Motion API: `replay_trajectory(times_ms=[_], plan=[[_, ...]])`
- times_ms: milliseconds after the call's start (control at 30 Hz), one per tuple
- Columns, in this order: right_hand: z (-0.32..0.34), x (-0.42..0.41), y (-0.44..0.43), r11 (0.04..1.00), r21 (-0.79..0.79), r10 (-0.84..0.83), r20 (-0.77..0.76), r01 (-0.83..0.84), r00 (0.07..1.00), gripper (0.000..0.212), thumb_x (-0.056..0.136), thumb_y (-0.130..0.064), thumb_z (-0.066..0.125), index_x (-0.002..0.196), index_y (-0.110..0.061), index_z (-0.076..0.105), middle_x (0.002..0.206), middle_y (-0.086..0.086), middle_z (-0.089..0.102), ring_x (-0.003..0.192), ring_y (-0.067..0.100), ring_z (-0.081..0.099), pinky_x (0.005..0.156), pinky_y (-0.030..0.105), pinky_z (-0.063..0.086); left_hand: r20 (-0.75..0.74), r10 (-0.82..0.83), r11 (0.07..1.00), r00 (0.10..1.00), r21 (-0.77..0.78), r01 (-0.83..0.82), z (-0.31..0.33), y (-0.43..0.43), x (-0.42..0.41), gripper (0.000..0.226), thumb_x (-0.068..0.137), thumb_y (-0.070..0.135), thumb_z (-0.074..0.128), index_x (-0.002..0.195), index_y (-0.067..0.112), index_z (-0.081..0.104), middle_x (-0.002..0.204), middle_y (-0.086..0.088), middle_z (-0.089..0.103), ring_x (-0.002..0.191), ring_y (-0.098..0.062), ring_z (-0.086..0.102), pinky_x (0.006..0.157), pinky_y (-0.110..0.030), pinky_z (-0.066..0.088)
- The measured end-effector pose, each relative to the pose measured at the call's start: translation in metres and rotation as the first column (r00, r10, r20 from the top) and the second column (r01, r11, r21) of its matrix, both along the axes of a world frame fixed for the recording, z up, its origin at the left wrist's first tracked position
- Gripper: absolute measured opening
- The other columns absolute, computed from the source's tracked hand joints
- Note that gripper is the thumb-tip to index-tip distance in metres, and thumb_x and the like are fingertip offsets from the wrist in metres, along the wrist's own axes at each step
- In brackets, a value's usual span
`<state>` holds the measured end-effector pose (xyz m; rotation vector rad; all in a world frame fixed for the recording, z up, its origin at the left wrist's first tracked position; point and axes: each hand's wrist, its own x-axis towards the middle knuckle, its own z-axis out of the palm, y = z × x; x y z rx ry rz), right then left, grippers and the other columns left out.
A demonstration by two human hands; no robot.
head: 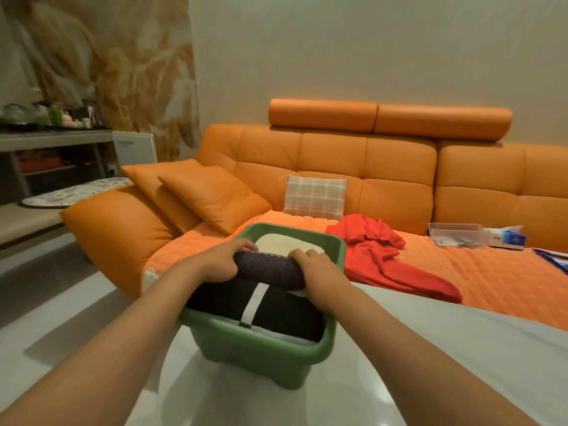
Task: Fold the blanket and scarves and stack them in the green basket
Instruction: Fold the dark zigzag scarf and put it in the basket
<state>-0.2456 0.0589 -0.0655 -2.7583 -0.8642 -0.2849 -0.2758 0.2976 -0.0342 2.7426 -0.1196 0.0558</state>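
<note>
Green basket (267,355) full to rim; L hand (222,262), R hand (318,276) grip dark scarf roll (270,267).

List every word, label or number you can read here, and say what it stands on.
No text here can be read.
White panel left of the sofa: one dark line of print, too blurred to read.
Blue and white box on the sofa: print too small to read.
Dark scarf and basket: no text.
</note>
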Motion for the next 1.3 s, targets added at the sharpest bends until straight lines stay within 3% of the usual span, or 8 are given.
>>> replay_trajectory(times_ms=[133, 300, 467, 633, 767, 933, 1100, 1300], plan=[[0.005, -0.004, 0.0, 0.998, -0.04, -0.043, -0.135, 0.038, 0.99, 0.064, 0.089, -0.023, 0.067, 0.142, -0.029, 0.032, 0.129, 0.01, 0.044, 0.121, 0.033, 0.043, 0.102, 0.044, 0.041, 0.104, 0.001, 0.982, 0.995, 0.188, -0.021, -0.009, -0.002, -0.002, 0.076, 0.081, -0.002, 0.052, 0.141, 0.044, 0.043, 0.14, 0.001, 0.054, 0.121, -0.023, 0.054, 0.099, -0.037, 0.045], [0.027, -0.016, -0.009, 0.978, -0.21, -0.062, -0.31, -0.005, 0.949, 0.082, 0.09, -0.017, 0.048, 0.158, -0.035, 0.006, 0.162, 0.005, 0.018, 0.148, 0.03, 0.017, 0.12, 0.055, 0.012, -0.127, 0.054, 0.975, 0.99, 0.223, -0.025, 0.001, -0.006, -0.009, 0.071, 0.09, 0.004, 0.037, 0.153, 0.036, 0.03, 0.16, -0.003, 0.028, 0.144, -0.026, 0.031, 0.118, -0.042, 0.025], [0.02, -0.037, -0.008, 0.982, -0.186, -0.085, -0.277, 0.033, 0.957, 0.071, 0.095, -0.042, 0.039, 0.158, -0.032, 0.01, 0.164, 0.007, 0.014, 0.151, 0.026, 0.005, 0.121, 0.051, -0.001, 0.208, 0.013, 0.977, 0.978, 0.207, -0.057, 0.009, -0.052, -0.016, 0.05, 0.096, 0.027, 0.031, 0.14, 0.021, 0.053, 0.156, -0.002, 0.036, 0.141, -0.021, 0.03, 0.12, -0.039, 0.015], [0.015, -0.047, -0.011, 0.98, -0.198, -0.05, -0.221, 0.005, 0.974, 0.068, 0.096, -0.046, 0.035, 0.158, -0.027, 0.017, 0.166, 0.009, 0.01, 0.152, 0.023, 0.006, 0.123, 0.043, 0.001, 0.043, 0.063, 0.95, 0.997, 0.302, -0.073, -0.028, -0.059, -0.017, 0.051, 0.103, 0.05, 0.024, 0.152, 0.039, 0.026, 0.161, 0.0, 0.025, 0.148, -0.024, 0.019, 0.12, -0.049, 0.013], [0.017, -0.048, -0.007, 0.952, -0.305, -0.089, -0.253, 0.008, 0.963, 0.069, 0.096, -0.052, 0.026, 0.159, -0.029, 0.011, 0.166, 0.008, 0.011, 0.152, 0.024, 0.01, 0.123, 0.047, -0.004, -0.02, 0.129, 0.977, 0.991, 0.176, -0.123, -0.034, -0.054, -0.02, 0.054, 0.099, 0.056, 0.033, 0.15, 0.037, 0.028, 0.156, -0.003, 0.034, 0.142, -0.025, 0.031, 0.114, -0.045, 0.028], [0.029, -0.035, 0.012, 0.966, -0.24, -0.161, -0.282, 0.093, 0.946, 0.056, 0.098, -0.039, 0.024, 0.144, -0.01, 0.042, 0.145, 0.02, 0.042, 0.132, 0.034, 0.036, 0.113, 0.048, 0.022, -0.073, 0.146, 0.975, 0.987, 0.18, -0.131, -0.024, -0.05, -0.017, 0.057, 0.097, 0.063, 0.033, 0.149, 0.037, 0.035, 0.157, -0.005, 0.031, 0.143, -0.027, 0.03, 0.115, -0.046, 0.028], [0.014, -0.032, 0.029, 0.976, -0.199, -0.167, -0.44, 0.085, 0.882, 0.066, 0.1, -0.041, 0.022, 0.158, -0.031, -0.006, 0.166, 0.012, -0.006, 0.152, 0.037, -0.005, 0.122, 0.053, 0.002, -0.033, 0.181, 0.961, 0.983, 0.219, -0.17, -0.034, -0.049, -0.021, 0.06, 0.101, 0.059, 0.022, 0.155, 0.037, 0.017, 0.164, -0.006, 0.013, 0.151, -0.025, 0.009, 0.122, -0.043, 0.011], [-0.001, -0.029, 0.031, 0.957, -0.278, -0.212, -0.475, 0.083, 0.854, 0.069, 0.097, -0.046, 0.023, 0.156, -0.037, -0.012, 0.166, 0.006, -0.015, 0.153, 0.031, -0.008, 0.123, 0.049, 0.001, -0.221, 0.148, 0.973, 0.964, 0.206, -0.102, -0.039, -0.045, -0.007, 0.062, 0.1, 0.06, 0.02, 0.156, 0.039, 0.005, 0.165, -0.008, 0.001, 0.152, -0.026, 0.0, 0.121, -0.045, 0.004]])
